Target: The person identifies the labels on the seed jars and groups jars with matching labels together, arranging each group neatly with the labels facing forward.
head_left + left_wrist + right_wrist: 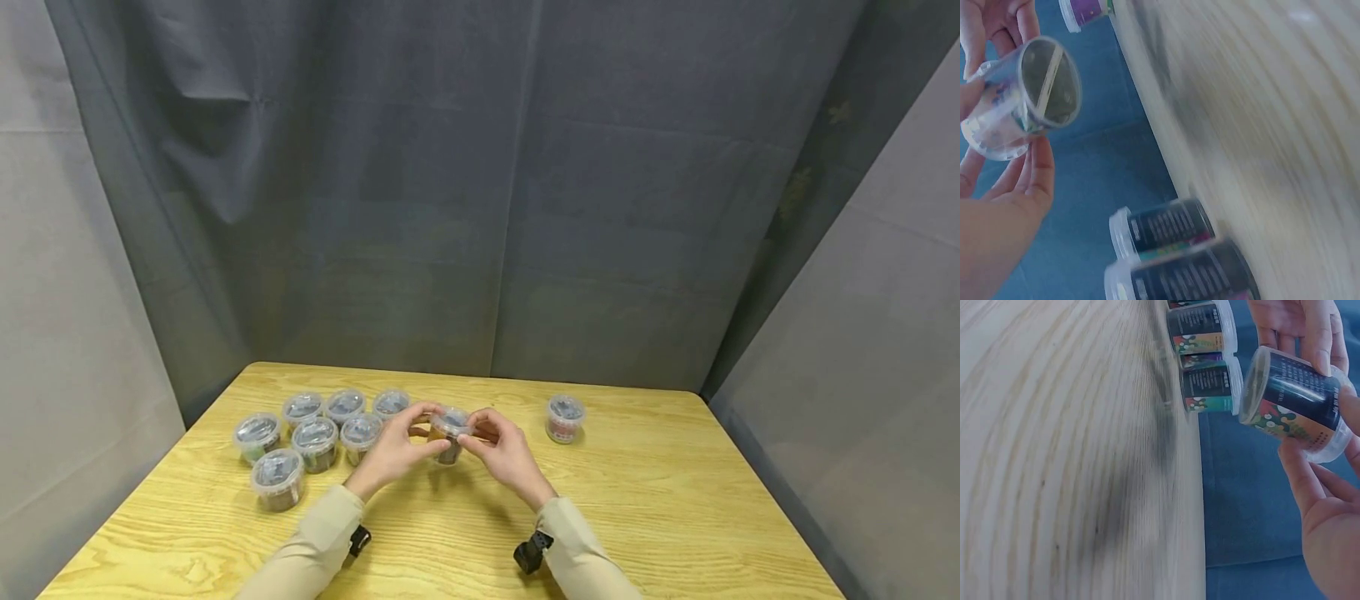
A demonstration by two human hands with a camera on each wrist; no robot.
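Observation:
Between both hands is a small clear plastic tub [448,427] with a lid and a dark printed label [1300,387]. It is held up off the table and slightly tilted. My left hand [399,450] grips it on one side with thumb and fingers, while my right hand [508,457] pinches it near the lid on the other side. The left wrist view shows the tub's transparent base [1054,81], with a pale strip across it. Left of the hands stand several similar lidded tubs [315,442] in a loose group, one of them just behind my left hand.
A single lidded tub [564,419] with a reddish label stands apart, right of my right hand. Everything is on a yellow wood-grain table [660,500]. A dark grey curtain [420,208] hangs behind the table, with pale panels [885,333] at the sides.

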